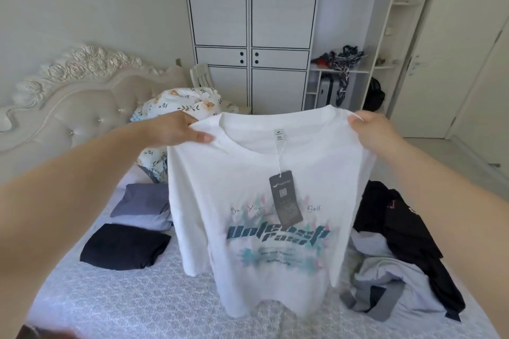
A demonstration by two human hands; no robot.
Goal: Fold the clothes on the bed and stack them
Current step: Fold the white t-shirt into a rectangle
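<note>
White cotton, a printed tee (256, 187), hangs in the air over the middle of the bed (132, 300), held up by both shoulders. The left hand (176, 128) pinches the left shoulder seam, thumb on the near face of the cloth, and the right hand (369, 129) grips the other shoulder, its fingers curled over the top edge. A dark tag (286, 198) dangles on a string from the neck label.

Two folded pieces lie on the left side of the bed: a grey one (143, 201) farther off and a black one (124, 245) nearer, side by side rather than stacked, so folding looks well under way while stacking seems not yet done. On the right a loose heap waits, a black garment (399, 226) over a pale grey one (385, 281). The tee itself is still unfolded.

Its long axis runs vertically, collar up and hem down near the bedcover, print facing the camera.
</note>
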